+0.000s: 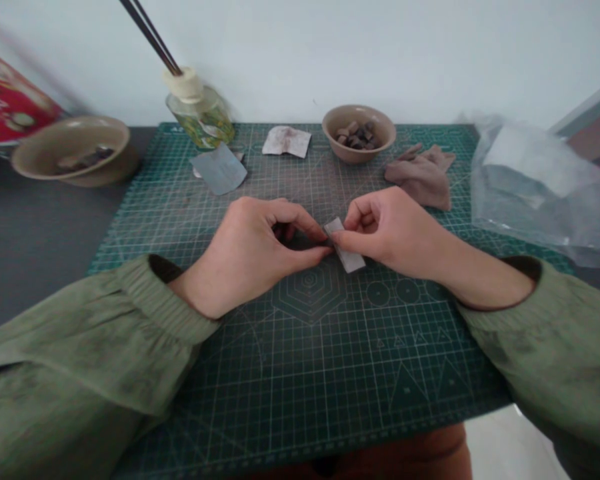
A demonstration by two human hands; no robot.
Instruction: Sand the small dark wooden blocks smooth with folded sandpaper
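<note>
In front of me, above the green cutting mat (240, 400), both hands meet with fingertips close together. My right hand (397, 227) pinches a small folded piece of pale grey sandpaper (351, 259) between thumb and forefinger. My left hand (260, 243) is closed in a pinch right against the sandpaper's left edge. A small dark edge shows at its fingertips, but what it holds is mostly hidden. Behind the hands lie a grey sandpaper sheet (221, 171) and a creased, brown-stained sheet (287, 141).
A brown bowl (359, 157) of small dark and brown chunks stands at the back, beside a crumpled brown cloth (423, 177). Another bowl (73, 150) is at left. A reed diffuser (203, 117) stands near the wall; a clear plastic bag (540, 193) lies at right.
</note>
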